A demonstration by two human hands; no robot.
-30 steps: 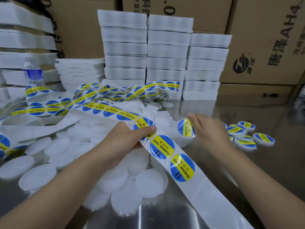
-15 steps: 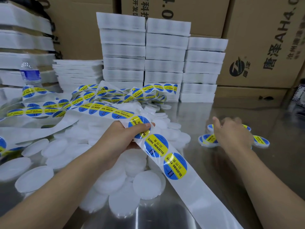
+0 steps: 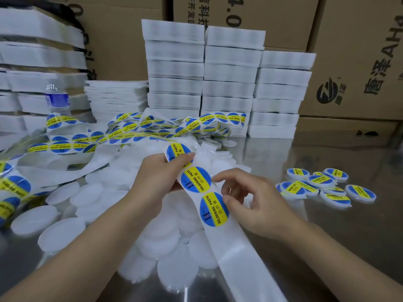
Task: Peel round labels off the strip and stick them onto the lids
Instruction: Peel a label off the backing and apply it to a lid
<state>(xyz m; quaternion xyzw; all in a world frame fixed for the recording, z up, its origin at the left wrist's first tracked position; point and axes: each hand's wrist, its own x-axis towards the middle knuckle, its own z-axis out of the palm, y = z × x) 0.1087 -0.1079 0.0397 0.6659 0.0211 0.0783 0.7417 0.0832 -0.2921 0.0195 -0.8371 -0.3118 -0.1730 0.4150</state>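
Returning from the labelled lids (image 3: 316, 184) on the table (image 3: 359, 225), right hand (image 3: 253, 201) now sets its thumb at the lowest label (image 3: 214, 209), fingers loosely curled, nothing gripped. Left hand (image 3: 161, 173) grips the strip (image 3: 231, 243) above the blank lids (image 3: 63, 236). One lid done; next peel likely starting.

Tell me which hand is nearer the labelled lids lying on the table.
Right. The right hand sits at the lowest label on the strip, just left of the labelled lids and apart from them. The left hand grips the strip farther left, beyond the right hand.
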